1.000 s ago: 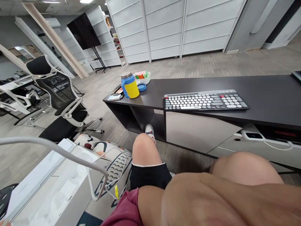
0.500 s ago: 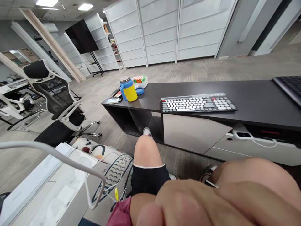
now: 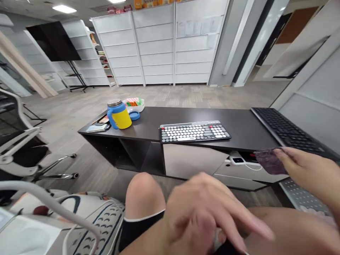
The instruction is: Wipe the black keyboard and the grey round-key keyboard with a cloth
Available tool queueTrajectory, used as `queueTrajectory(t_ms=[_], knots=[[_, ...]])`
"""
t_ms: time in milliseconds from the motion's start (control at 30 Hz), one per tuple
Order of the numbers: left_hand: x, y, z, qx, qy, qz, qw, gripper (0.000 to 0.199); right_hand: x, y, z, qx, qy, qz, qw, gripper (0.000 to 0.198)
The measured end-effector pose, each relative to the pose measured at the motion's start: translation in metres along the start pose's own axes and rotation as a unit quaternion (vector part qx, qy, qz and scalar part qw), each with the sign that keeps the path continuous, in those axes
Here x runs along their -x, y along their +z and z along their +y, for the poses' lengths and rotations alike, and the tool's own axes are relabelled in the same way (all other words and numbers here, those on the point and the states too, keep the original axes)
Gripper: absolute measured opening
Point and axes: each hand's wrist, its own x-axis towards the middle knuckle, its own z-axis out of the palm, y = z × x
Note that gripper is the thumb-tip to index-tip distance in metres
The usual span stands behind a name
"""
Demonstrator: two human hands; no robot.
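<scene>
Lower right of frame: mottled dark purple cloth (image 3: 267, 163). Centre: pale-keyed keyboard (image 3: 195, 132), white and grey keys, red accents, black edging. Left of centre: yellow mug (image 3: 122, 118), blue handle (image 3: 111, 121). Right: black keyboard (image 3: 285, 126). Across middle: near-black tabletop (image 3: 240, 124). Lower left: cream fabric (image 3: 105, 220), dark-blue scallop pattern.

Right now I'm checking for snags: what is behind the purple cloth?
Beyond the purple cloth, pinched in the right hand, a white device and pale panel show to its left in the picture, the dark cabinet top above. Whatever lies directly behind it is covered.
</scene>
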Motion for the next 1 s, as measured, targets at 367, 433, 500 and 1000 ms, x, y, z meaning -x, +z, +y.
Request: queueTrajectory(t_ms=[367,433,500,1000], knots=[[-0.144,-0.104,-0.166,-0.302,-0.243,0.243,0.889,0.037,-0.165,0.07,-0.029,0.255,0.108,0.028,0.961,0.059],[-0.169,-0.125,-0.192,-0.322,-0.302,0.235,0.866,0.041,-0.174,0.103,-0.032,0.223,0.102,0.007,0.969,0.051],[-0.188,-0.141,-0.217,-0.312,-0.327,0.22,0.865,0.045,-0.177,0.131,-0.032,0.2,0.075,-0.01,0.977,0.048],[-0.173,-0.176,-0.247,-0.302,-0.337,0.251,0.856,0.043,-0.182,0.152,0.0,0.166,0.015,-0.018,0.986,0.044]])
